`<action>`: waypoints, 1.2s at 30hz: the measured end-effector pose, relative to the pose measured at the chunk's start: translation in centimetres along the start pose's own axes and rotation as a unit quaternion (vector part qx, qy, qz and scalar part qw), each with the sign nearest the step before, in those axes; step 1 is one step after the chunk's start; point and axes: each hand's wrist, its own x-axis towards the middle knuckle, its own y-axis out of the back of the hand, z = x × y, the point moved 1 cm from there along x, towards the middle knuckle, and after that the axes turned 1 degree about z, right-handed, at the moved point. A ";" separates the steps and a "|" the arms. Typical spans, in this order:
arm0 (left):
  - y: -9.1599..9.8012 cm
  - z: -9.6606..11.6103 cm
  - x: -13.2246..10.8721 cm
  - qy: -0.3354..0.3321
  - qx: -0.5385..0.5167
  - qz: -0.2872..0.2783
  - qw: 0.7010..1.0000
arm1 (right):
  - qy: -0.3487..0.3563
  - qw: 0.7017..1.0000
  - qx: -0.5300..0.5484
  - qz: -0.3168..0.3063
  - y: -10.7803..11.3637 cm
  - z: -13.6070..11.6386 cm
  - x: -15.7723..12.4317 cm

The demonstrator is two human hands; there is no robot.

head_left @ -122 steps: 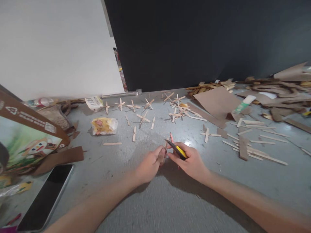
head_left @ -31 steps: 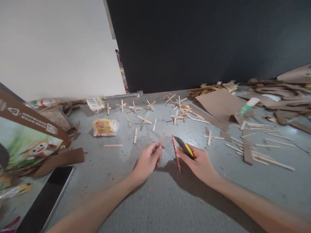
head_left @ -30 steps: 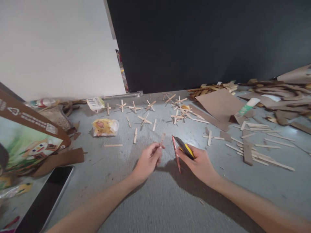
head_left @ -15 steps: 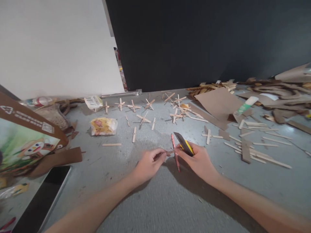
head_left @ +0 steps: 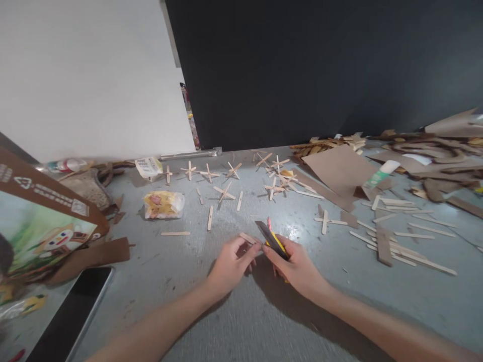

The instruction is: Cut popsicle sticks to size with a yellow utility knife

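Observation:
Pinched between the fingers of my left hand is a short wooden stick. My right hand is closed around a yellow and black utility knife, its dark tip angled up and left. A red patterned stick rises behind the knife, mostly hidden by the knife and my right hand. The fingertips of both hands meet or nearly meet near the stick's right end. Beyond my hands, a short wooden piece and crossed sticks rest on the grey surface.
Loose sticks, brown cardboard and a glue stick lie at the right. A yellow packet sits left of centre. Further left are a phone and a printed box. Dark and white panels stand behind.
My left hand's stick has turned to point up and left. The knife has tilted further left and its tip has lowered. The red stick is now largely covered by my right hand and the knife.

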 end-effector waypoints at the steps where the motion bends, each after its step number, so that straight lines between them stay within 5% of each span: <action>1: 0.0 0.1 0.0 -0.011 -0.004 0.018 1.000 | 0.005 1.000 -0.002 -0.006 0.1 0.0 -0.1; 8: 1.3 -0.8 1.2 -0.003 -0.039 0.051 0.998 | 0.129 0.990 -0.027 -0.042 1.2 1.5 -0.8; 14: 2.2 -0.9 1.8 0.015 0.005 0.074 0.997 | 0.246 0.955 -0.162 0.040 2.2 1.4 -0.8; 18: 1.7 -0.5 1.4 0.034 0.035 0.047 0.998 | 0.276 0.943 -0.183 0.031 2.0 1.4 -1.0; 36: 1.5 0.1 1.0 0.014 0.083 0.032 0.996 | 0.259 0.945 -0.198 0.002 1.7 1.5 -1.1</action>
